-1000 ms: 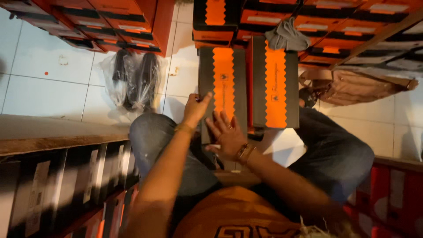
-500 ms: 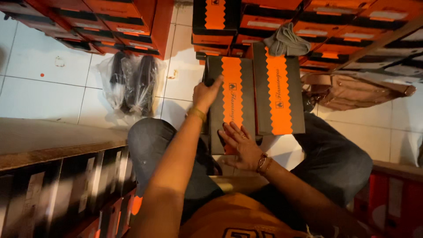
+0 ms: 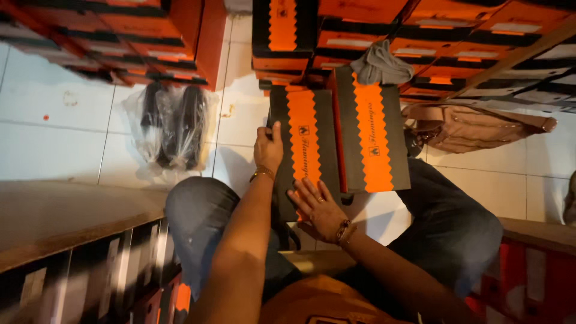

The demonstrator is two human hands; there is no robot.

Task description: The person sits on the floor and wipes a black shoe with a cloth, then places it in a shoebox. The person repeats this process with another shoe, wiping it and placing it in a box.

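The left hand (image 3: 268, 147) grips the far edge of a grey shoebox (image 3: 303, 150) with a zigzag orange stripe. The right hand (image 3: 320, 208) lies flat on its near end, fingers spread

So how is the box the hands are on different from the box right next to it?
The left hand grips the near box at its far end and the right hand presses flat on its near end; the neighbouring box is untouched. The neighbouring box reaches farther from the person, and a grey cloth lies by its far end. Both are dark grey with an orange zigzag-edged stripe.
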